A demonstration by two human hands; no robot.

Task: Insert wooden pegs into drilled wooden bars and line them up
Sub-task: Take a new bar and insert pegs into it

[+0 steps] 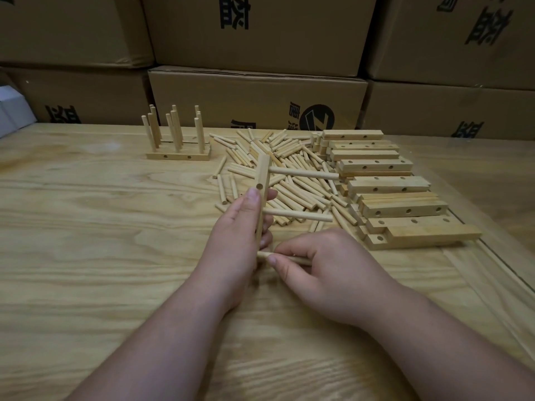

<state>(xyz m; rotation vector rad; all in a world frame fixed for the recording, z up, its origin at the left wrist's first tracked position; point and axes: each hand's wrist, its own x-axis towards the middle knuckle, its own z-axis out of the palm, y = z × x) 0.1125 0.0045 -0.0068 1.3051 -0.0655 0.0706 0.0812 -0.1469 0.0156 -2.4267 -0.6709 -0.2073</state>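
My left hand [236, 238] grips the drilled bar [263, 186] upright above the table [101, 227], two pegs already jutting right from it. My right hand [315, 264] pinches a third peg [289, 258] at the bar's lower end; whether the tip has entered a hole I cannot tell, fingers hide it.

left arm: bare forearm reaching in from the lower left, angled up and right
left hand [240, 233]: thumb up on the near face of the bar [263, 186], fingers curled round behind it, holding it upright
right arm: bare forearm coming in from the lower right
right hand [324, 273]: knuckles up, thumb and forefinger pinching a peg [301, 260] level at the bar's foot
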